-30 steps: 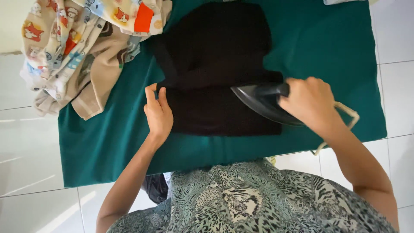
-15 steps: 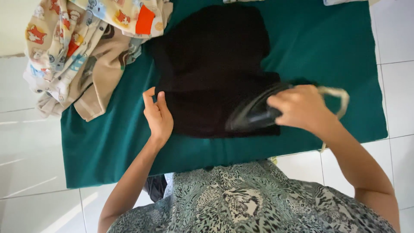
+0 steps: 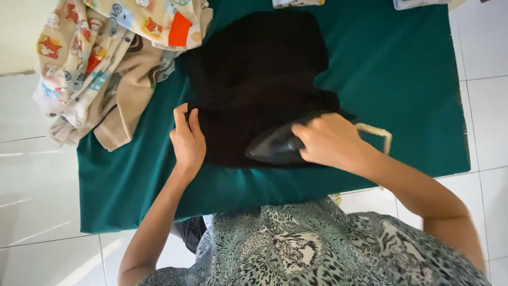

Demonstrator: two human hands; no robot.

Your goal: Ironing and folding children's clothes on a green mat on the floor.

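A black garment (image 3: 254,74) lies flat on a green cloth (image 3: 402,79) spread over the floor. My right hand (image 3: 328,142) grips the handle of a dark clothes iron (image 3: 272,149), which rests on the garment's near edge with its tip pointing left. A pale braided cord (image 3: 377,133) loops out behind that hand. My left hand (image 3: 188,140) presses its fingers on the garment's left edge, pinning it to the cloth.
A heap of printed cream and tan clothes (image 3: 106,58) covers the cloth's far left corner. White floor tiles (image 3: 37,185) surround the cloth. Bits of pale fabric (image 3: 418,3) show at the far edge. My patterned dress (image 3: 317,243) fills the bottom.
My right hand has slid the iron leftward across the garment's near edge, its tip swinging round to point left. My left hand has stayed on the left edge.
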